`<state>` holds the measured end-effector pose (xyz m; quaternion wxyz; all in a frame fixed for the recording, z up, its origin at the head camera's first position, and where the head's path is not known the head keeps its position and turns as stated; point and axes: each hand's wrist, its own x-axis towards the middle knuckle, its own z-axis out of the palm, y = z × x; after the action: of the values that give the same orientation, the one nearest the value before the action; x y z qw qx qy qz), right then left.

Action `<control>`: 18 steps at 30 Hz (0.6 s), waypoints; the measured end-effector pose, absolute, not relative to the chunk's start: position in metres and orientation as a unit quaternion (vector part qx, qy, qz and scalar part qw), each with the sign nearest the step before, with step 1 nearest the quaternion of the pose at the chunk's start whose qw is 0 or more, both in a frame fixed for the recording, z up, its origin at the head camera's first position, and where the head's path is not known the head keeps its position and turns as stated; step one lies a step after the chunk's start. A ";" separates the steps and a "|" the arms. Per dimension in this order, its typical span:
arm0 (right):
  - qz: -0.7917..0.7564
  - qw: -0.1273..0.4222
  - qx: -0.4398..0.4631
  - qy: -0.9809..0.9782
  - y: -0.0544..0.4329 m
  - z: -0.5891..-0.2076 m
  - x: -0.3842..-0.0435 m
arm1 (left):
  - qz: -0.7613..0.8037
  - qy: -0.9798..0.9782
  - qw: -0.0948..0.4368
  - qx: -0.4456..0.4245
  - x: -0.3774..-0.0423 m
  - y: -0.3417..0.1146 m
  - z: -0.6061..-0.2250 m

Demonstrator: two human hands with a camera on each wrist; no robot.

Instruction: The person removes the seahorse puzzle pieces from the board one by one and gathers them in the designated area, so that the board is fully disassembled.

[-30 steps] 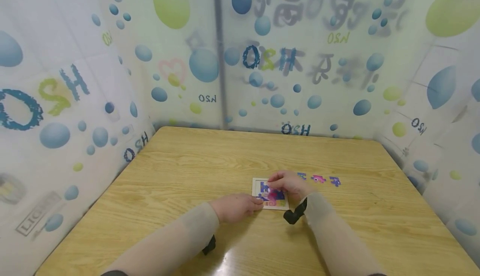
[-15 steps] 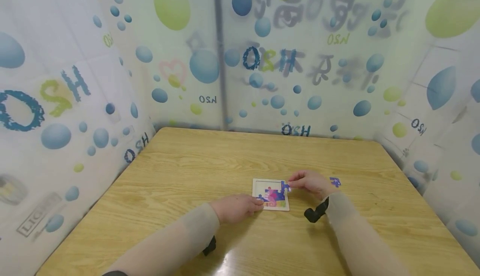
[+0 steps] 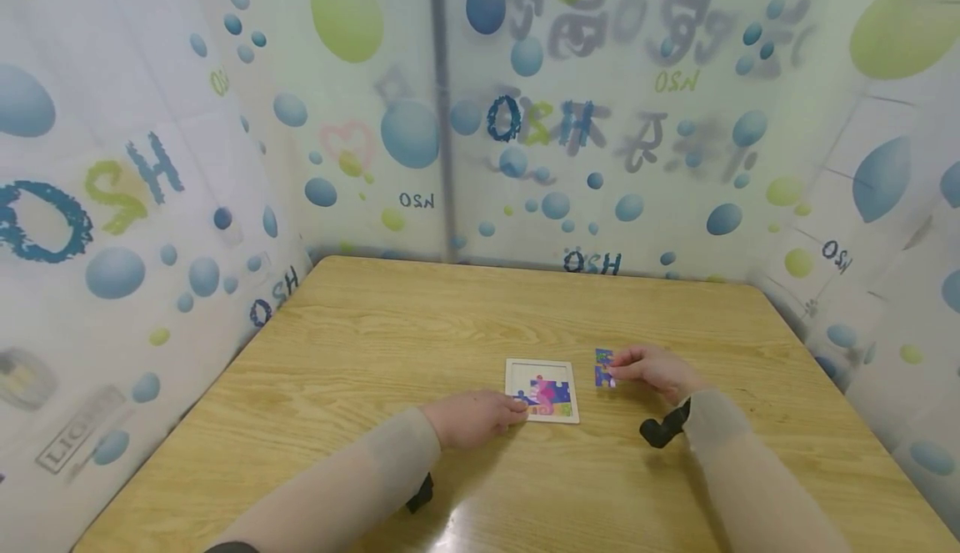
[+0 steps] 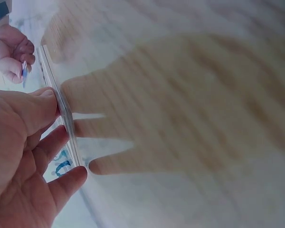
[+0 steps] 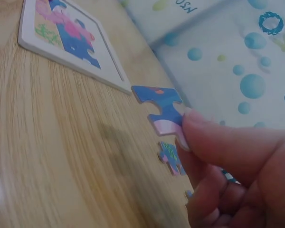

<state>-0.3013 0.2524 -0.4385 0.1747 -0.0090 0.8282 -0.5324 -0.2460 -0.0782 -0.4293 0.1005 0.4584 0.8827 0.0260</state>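
A shallow puzzle tray [image 3: 564, 362] with a pale frame lies flat on the table; a pink seahorse-like picture in purple and blue fills part of it. My left hand [image 3: 474, 417] rests at its near left corner, with thumb and fingertips touching the edge in the left wrist view. To the right of the tray, my right hand [image 3: 660, 368] pinches a blue-purple puzzle piece [image 5: 164, 102] between thumb and finger, above the table. Behind it a loose puzzle piece [image 3: 603, 356] lies on the table. The right wrist view shows part of another small piece [image 5: 188, 194] beside the fingers.
The wooden table [image 3: 420, 311] is bounded by printed curtains [image 3: 360, 144] at the back and sides. A black wrist strap part [image 3: 663, 429] hangs below the right wrist. Table surface lies around the tray.
My right hand has moved right, from over the tray to beyond its right edge, carrying the puzzle piece. It now covers loose pieces seen earlier. The left hand has stayed at the corner.
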 end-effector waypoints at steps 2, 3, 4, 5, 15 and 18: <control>-0.527 0.174 -0.005 0.832 0.256 -0.438 -0.301 | 0.033 0.884 0.105 0.454 -0.246 -0.078 -0.430; -0.525 0.174 -0.003 0.833 0.257 -0.438 -0.300 | 0.037 0.885 0.108 0.451 -0.246 -0.078 -0.430; -0.522 0.174 -0.004 0.835 0.258 -0.438 -0.300 | 0.041 0.886 0.110 0.449 -0.246 -0.078 -0.430; -0.520 0.173 -0.006 0.837 0.260 -0.438 -0.300 | 0.041 0.886 0.111 0.448 -0.246 -0.078 -0.431; -0.480 0.165 -0.003 0.862 0.263 -0.441 -0.301 | 0.034 0.887 0.106 0.449 -0.244 -0.077 -0.428; -0.471 0.161 0.007 0.867 0.262 -0.443 -0.302 | 0.032 0.885 0.102 0.454 -0.243 -0.076 -0.426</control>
<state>-0.3017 0.2618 -0.4434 0.1614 0.0067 0.8671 -0.4712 -0.2429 -0.0764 -0.4263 0.1018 0.4540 0.8846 0.0318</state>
